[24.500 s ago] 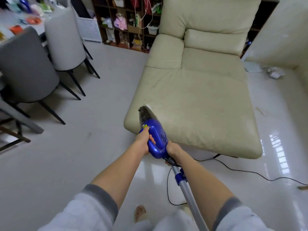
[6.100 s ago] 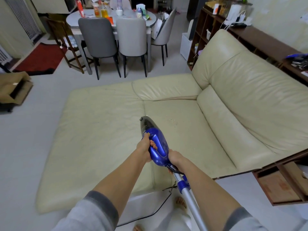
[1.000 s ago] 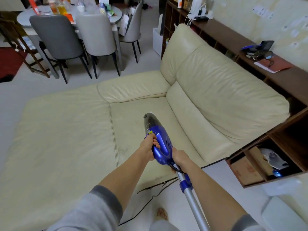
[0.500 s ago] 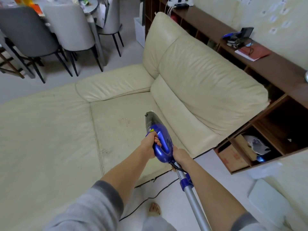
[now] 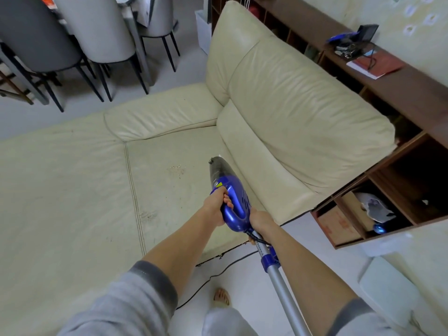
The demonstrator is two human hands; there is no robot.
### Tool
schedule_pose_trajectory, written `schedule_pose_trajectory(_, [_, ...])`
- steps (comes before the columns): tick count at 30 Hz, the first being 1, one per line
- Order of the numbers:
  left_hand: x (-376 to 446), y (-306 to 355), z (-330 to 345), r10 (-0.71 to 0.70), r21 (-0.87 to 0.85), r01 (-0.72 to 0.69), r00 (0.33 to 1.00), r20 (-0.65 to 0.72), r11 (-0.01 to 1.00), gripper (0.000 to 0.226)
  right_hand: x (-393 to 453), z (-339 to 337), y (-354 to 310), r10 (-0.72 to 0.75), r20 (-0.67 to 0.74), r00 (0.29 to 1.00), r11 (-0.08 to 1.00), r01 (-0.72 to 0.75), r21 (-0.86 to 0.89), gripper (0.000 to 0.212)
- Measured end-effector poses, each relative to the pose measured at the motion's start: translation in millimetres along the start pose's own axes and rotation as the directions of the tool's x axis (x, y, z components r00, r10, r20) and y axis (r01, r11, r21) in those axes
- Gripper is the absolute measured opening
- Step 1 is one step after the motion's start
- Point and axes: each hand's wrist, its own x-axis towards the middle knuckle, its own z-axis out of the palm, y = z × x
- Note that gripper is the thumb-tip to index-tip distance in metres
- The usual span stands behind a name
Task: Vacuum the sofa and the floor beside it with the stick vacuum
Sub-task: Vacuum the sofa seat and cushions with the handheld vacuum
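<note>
The cream sofa (image 5: 291,98) fills most of the view, its seat running off the left edge; a patch of crumbs (image 5: 176,169) lies on the seat cushion. The shelf unit (image 5: 392,166) behind it is cut off at the right, its cubby contents too dim to make out. The chairs (image 5: 80,32) at top left lose their tops past the frame. The vacuum (image 5: 232,197) hangs over the seat near the backrest, its long axis running from lower right up and away, dark nose forward; its tip is hidden behind the body, and its silver tube leaves the frame's bottom. The left hand (image 5: 214,207) grips the blue handle loop; the right hand (image 5: 260,221) clasps the rear end by the cord (image 5: 213,275).
</note>
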Motion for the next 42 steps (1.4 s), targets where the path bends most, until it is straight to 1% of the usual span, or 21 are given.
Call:
schedule_pose_trajectory(3, [-2.7,1.2,-6.5,0.005,-0.005,-0.005,1.0,-0.001,1.0,0.02,-10.0,6.2,-2.2,-0.046,0.011,0.999,0.998,0.047,-0.033,0.026])
schedule_pose_trajectory(6, [-8.0,3.9,-18.3,0.012,-0.002,-0.012,1.0,-0.01,1.0,0.023,-22.9,13.6,-4.0,-0.013,0.062,0.998,0.999,0.015,-0.029,0.021])
schedule_pose_trajectory(9, [-17.3,6.7,-37.6,0.024,-0.007,-0.024,1.0,-0.017,1.0,0.018,-37.3,28.9,-6.1,-0.003,0.087,0.996,1.0,0.005,-0.018,0.019])
schedule_pose_trajectory(12, [-27.9,10.6,-57.5,0.044,-0.03,-0.044,0.999,-0.02,0.999,0.017,-47.1,47.0,-7.8,-0.018,0.098,0.995,0.999,0.021,-0.03,0.025])
schedule_pose_trajectory(16, [-40.4,14.5,-80.3,0.042,-0.042,-0.043,0.999,-0.035,0.998,0.018,-55.3,69.2,-6.5,-0.064,0.113,0.992,0.995,0.072,-0.063,0.024])
schedule_pose_trajectory(18, [-46.6,15.5,-93.3,0.045,-0.055,-0.047,0.998,-0.043,0.997,0.017,-60.4,81.1,-6.2,-0.066,0.108,0.992,0.995,0.074,-0.068,0.027])
schedule_pose_trajectory(21, [-53.3,15.9,-106.8,0.051,-0.065,-0.054,0.997,-0.053,0.996,0.016,-63.5,94.6,-5.8,-0.123,0.123,0.985,0.982,0.139,-0.126,0.026])
schedule_pose_trajectory(23, [-58.5,16.7,-115.8,0.057,-0.078,-0.061,0.997,-0.06,0.995,0.016,-68.5,102.3,-4.7,-0.116,0.135,0.984,0.985,0.131,-0.11,0.026])
schedule_pose_trajectory(26, [-62.9,18.2,-128.5,0.06,-0.087,-0.067,0.995,-0.08,0.994,0.021,-75.7,112.0,-4.4,-0.094,0.144,0.985,0.992,0.105,-0.069,0.026])
schedule_pose_trajectory(30, [-68.8,20.1,-146.5,0.064,-0.122,-0.074,0.994,-0.086,0.99,0.019,-83.6,127.8,-8.1,-0.076,0.143,0.987,0.992,0.09,-0.092,0.031])
schedule_pose_trajectory(34, [-78.1,22.4,-164.2,0.083,-0.154,-0.098,0.992,-0.099,0.983,0.017,-91.2,143.7,-10.5,-0.076,0.172,0.982,0.991,0.093,-0.096,0.03])
schedule_pose_trajectory(37, [-85.3,23.2,-175.8,0.099,-0.187,-0.118,0.989,-0.11,0.975,0.018,-90.5,156.7,-10.4,-0.074,0.165,0.984,0.99,0.092,-0.108,0.031])
schedule_pose_trajectory(42, [-93.2,25.5,-190.4,0.109,-0.221,-0.133,0.987,-0.118,0.966,0.02,-83.3,176.0,-10.6,-0.117,0.138,0.984,0.974,0.14,-0.176,0.041])
